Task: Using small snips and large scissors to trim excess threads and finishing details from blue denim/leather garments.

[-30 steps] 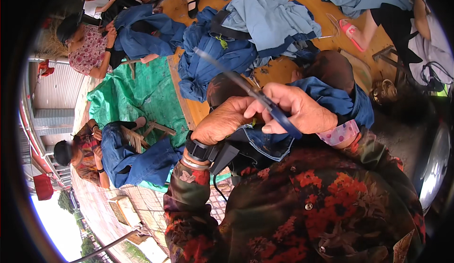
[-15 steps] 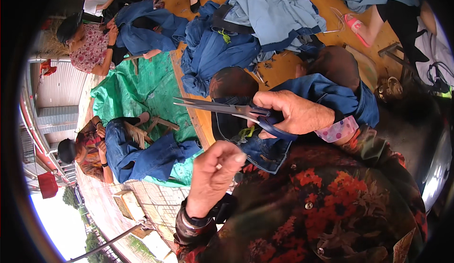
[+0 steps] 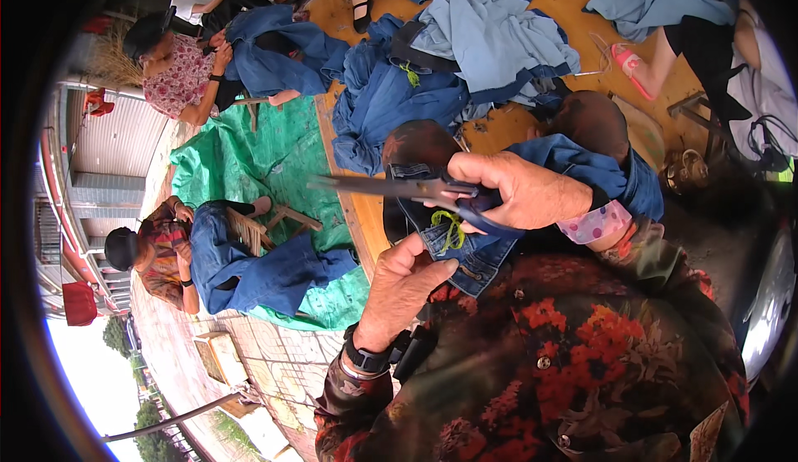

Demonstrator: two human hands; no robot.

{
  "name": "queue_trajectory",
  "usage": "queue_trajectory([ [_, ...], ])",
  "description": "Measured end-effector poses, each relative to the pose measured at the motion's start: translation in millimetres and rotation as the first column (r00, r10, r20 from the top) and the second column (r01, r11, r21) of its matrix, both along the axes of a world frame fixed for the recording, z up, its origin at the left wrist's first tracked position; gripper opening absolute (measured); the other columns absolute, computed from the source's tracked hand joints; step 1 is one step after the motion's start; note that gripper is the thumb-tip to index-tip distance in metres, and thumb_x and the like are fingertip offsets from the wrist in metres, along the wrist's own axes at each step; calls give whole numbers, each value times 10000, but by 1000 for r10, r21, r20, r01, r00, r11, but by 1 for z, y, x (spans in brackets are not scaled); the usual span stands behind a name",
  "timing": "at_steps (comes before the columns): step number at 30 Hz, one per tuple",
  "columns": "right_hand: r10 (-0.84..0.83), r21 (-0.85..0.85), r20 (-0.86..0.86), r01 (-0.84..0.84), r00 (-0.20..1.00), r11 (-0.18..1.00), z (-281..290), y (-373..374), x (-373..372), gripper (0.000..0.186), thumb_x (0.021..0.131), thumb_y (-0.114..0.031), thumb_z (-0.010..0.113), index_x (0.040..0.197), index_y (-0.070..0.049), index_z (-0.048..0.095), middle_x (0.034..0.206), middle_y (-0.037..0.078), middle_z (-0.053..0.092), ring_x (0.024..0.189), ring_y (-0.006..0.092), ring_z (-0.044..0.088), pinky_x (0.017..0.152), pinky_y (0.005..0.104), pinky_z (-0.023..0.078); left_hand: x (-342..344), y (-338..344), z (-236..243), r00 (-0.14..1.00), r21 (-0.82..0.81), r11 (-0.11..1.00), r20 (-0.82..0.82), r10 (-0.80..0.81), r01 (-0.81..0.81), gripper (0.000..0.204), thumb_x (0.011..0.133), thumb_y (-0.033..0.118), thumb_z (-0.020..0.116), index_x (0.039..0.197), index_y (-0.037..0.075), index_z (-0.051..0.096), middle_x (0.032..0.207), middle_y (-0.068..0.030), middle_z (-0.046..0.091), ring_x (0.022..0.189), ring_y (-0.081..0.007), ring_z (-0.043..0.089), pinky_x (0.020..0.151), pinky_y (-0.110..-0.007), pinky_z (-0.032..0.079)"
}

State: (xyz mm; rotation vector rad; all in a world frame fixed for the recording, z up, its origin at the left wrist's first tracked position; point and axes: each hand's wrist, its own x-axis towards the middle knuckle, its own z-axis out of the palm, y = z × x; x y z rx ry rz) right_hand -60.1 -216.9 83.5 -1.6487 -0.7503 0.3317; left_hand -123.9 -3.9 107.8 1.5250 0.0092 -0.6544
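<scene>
**Left hand rises to the denim's edge**

Since half a second ago, the left hand [image 3: 403,283] has moved up to the denim garment [image 3: 482,267] on the lap; its thumb and forefinger meet the stitched edge, though I cannot tell whether they pinch it. The right hand [image 3: 532,188] grips scissors [image 3: 499,228] by their dark blue looped handles, the slim metal blades blurred and pointing left. A limp yellow-green strand [image 3: 450,233] lies on the coarse blue cloth. The right hand and handles hide part of the denim. Beyond the knees, a crumpled denim pile [image 3: 382,109] sits on yellowish boards [image 3: 366,225], beside a creased green sheet [image 3: 249,163].
</scene>
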Motion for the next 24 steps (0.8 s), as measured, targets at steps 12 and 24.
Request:
queue_trajectory([
  [12, -249, -42, 232, 265, 940, 963, 28, 10, -5, 249, 742, -28, 648, 868, -4, 434, 707, 95, 455, 656, 132, 420, 612, 292, 409, 12, 2, 3, 943, -466, 860, 139, 304, -208, 168, 886, 38, 542, 1049, 5, 566, 1018, -44, 618, 936, -105, 555, 873, -257, 413],
  [24, -316, -28, 366, 350, 875, 936, 40, -8, -50, 303, 705, -21, 643, 919, -3, 429, 783, 153, 630, 708, 313, 642, 621, 354, 502, 42, -7, 34, 946, -743, 636, 11, 324, -210, 149, 893, 110, 563, 1019, 31, 553, 938, -25, 604, 863, -115, 571, 829, -293, 470],
])
